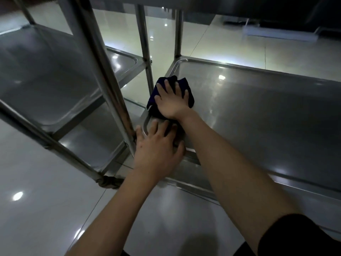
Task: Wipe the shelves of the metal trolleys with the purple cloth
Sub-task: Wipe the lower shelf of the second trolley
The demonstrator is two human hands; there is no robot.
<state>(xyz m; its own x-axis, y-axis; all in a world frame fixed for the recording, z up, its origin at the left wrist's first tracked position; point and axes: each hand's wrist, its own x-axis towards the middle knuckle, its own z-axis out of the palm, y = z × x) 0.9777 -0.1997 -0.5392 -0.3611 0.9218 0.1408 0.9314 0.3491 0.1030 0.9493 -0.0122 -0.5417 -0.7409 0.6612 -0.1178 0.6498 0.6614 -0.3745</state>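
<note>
- Head view: right hand (170,99) flat on the purple cloth (188,91), fingers spread and straight, pressing it onto the low shelf (258,111) of the right trolley. Nothing gripped, just palm pressure.
- Cloth is bunched, looks near-black in this dim light, sits near the shelf's left edge, between the far-left and near-left corners, partly under the palm.
- Left hand (158,146) spread on the near-left corner of the same shelf, fingers mostly straight over the raised rim, thumb side against the upright post (110,93). Looks like bracing, not holding; no curl round anything that I can see.
- Second trolley (55,74) to the left, just beside, its shelves stacked and bare in view. A caster (108,182) shows at its near corner.
- Glossy tile floor (36,209) under everything, light spots reflected.
- Risk, judged: trolleys are on wheels, so a hard push on the cloth could roll the trolley away or into its neighbour; the left hand seems there to stop that.
- Risk: bunched cloth under an open palm can slip out or skip the rim groove, leaving the corner unwiped.
- Risk: left fingers lie in the wipe path near the corner, may get bumped.
</note>
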